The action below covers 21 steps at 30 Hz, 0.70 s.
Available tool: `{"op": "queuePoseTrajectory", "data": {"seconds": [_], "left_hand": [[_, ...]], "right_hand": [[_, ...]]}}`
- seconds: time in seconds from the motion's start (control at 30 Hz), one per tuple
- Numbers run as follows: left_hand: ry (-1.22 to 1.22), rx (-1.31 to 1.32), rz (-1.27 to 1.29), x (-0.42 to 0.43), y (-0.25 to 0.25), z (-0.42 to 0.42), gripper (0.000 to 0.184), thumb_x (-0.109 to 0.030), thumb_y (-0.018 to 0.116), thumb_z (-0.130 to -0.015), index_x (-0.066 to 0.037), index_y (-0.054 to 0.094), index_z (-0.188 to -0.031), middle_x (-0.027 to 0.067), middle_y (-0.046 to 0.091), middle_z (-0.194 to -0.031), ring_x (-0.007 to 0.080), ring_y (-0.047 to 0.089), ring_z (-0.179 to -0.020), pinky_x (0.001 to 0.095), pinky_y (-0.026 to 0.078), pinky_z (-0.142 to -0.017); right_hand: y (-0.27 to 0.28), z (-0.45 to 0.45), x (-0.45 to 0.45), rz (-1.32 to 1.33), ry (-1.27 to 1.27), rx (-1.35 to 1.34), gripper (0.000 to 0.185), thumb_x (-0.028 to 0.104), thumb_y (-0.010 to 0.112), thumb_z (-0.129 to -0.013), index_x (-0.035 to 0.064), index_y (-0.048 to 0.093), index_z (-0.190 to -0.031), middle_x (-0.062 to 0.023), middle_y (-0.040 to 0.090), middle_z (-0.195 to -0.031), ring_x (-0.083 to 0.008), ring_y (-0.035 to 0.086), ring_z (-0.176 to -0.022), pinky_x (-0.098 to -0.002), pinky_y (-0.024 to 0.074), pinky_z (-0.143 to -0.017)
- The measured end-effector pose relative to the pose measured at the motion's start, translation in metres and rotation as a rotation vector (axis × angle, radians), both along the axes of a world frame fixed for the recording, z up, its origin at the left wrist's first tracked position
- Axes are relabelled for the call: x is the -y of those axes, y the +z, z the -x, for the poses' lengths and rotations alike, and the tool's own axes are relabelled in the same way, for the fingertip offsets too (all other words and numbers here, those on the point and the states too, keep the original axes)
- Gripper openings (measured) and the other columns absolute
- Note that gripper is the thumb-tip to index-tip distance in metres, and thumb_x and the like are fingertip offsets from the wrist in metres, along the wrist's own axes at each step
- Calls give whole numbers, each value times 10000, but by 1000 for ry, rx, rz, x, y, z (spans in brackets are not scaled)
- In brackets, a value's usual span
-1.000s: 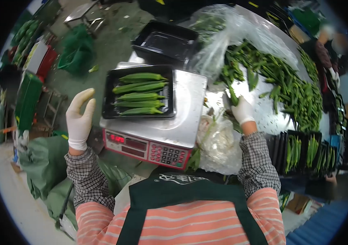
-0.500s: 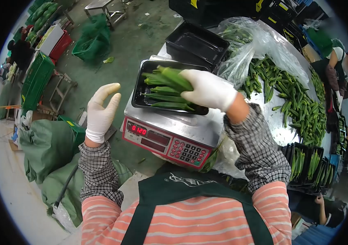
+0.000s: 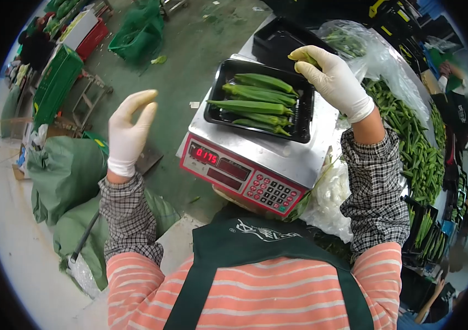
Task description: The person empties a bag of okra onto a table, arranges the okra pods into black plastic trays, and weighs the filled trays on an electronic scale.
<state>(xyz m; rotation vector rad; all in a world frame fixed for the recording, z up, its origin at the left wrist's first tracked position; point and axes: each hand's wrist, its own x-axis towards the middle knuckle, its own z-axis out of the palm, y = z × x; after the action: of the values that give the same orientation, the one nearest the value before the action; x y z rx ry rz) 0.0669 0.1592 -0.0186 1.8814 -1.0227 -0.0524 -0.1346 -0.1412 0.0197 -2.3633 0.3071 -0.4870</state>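
A black tray [image 3: 306, 113] with several green okra pods [image 3: 256, 94] lying side by side rests on the metal plate of a red-framed scale [image 3: 245, 181], whose display reads 0.175. Above the tray's right end, my right hand [image 3: 335, 80], in a white glove, pinches an okra pod [image 3: 311, 59] that its fingers partly cover. To the left of the scale my left hand [image 3: 130, 129], gloved too, hangs in the air with thumb and fingers apart and nothing between them.
Behind the scale sits another black tray [image 3: 280, 41]. Loose okra [image 3: 410, 137] and a clear plastic bag [image 3: 377, 55] cover the table on the right, with filled trays [image 3: 426, 231] nearer me. Green sacks [image 3: 66, 176] stand at left. Another person's arm [image 3: 447, 74] shows far right.
My right hand went from the loose okra to the tray with a bunch, then back rightward, now with a pod. The tray holds more okra, and the display rose from 0.120 to 0.175.
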Motion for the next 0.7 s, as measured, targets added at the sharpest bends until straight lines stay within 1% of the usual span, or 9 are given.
{"op": "queuePoseTrajectory", "data": {"seconds": [0.1, 0.2, 0.27, 0.5, 0.53, 0.57, 0.6, 0.67, 0.7], "left_hand": [[-74, 94, -22, 13, 5, 5, 237, -47, 624, -807, 8, 632, -1037, 103, 631, -1043, 182, 586, -981, 275, 425, -880], [-126, 71, -22, 22, 3, 8, 239, -25, 612, -815, 13, 628, -1050, 95, 623, -1060, 166, 569, -999, 274, 413, -894], [-154, 28, -7, 29, 1, 11, 237, -21, 615, -812, 10, 631, -1047, 94, 623, -1059, 168, 569, -1000, 278, 413, -896], [-227, 39, 36, 60, -9, 21, 223, -44, 664, -766, -1, 648, -985, 128, 642, -1010, 216, 603, -955, 301, 454, -851], [-274, 50, -5, 64, -8, 24, 238, -19, 638, -790, 1, 635, -1027, 107, 628, -1044, 198, 579, -993, 292, 423, -893], [-312, 94, -5, 69, -6, 29, 248, -22, 650, -777, 2, 633, -1023, 113, 628, -1035, 212, 583, -987, 298, 428, -892], [-348, 138, -4, 75, -5, 34, 258, -25, 661, -765, 3, 631, -1020, 119, 628, -1027, 227, 587, -981, 304, 432, -890], [-423, 437, -32, 89, -13, 33, 286, -59, 695, -690, -28, 634, -968, 111, 621, -972, 279, 566, -952, 367, 438, -875], [-441, 525, -129, 94, -15, 35, 299, -84, 701, -676, -38, 635, -964, 100, 615, -948, 277, 549, -957, 379, 420, -887]], "right_hand": [[-10, -19, -9, -14, 18, 63, 208, 138, 558, -863, 5, 601, -1017, -159, 636, -912, -270, 620, -831, -324, 480, -741], [-14, -38, -18, 222, 62, -13, 219, 107, 568, -862, 7, 591, -1055, -130, 628, -925, -220, 614, -833, -301, 478, -747], [-25, -48, -25, 253, 51, -22, 190, 112, 557, -854, 18, 605, -1013, -161, 616, -901, -293, 608, -838, -340, 483, -746], [-31, -56, -36, 238, 51, -71, 189, 140, 560, -836, 47, 611, -992, -160, 616, -895, -327, 598, -848, -367, 479, -751], [-27, -54, -35, 235, 46, -63, 192, 142, 562, -836, 45, 610, -995, -161, 616, -892, -328, 598, -847, -367, 479, -751], [-25, -51, -30, 228, 37, 18, 199, 135, 563, -838, 35, 610, -1002, -170, 613, -895, -326, 599, -850, -355, 482, -754], [-22, -46, -24, 201, 18, 108, 216, 128, 571, -838, 25, 608, -1025, -161, 625, -896, -280, 616, -834, -326, 484, -749], [-12, -29, -12, 84, -85, 205, 198, 150, 571, -834, 36, 623, -988, -158, 634, -894, -300, 615, -840, -341, 487, -756], [-3, -16, -7, -41, -139, 149, 207, 140, 574, -835, 29, 621, -1003, -149, 645, -898, -255, 629, -834, -315, 487, -752]]}}
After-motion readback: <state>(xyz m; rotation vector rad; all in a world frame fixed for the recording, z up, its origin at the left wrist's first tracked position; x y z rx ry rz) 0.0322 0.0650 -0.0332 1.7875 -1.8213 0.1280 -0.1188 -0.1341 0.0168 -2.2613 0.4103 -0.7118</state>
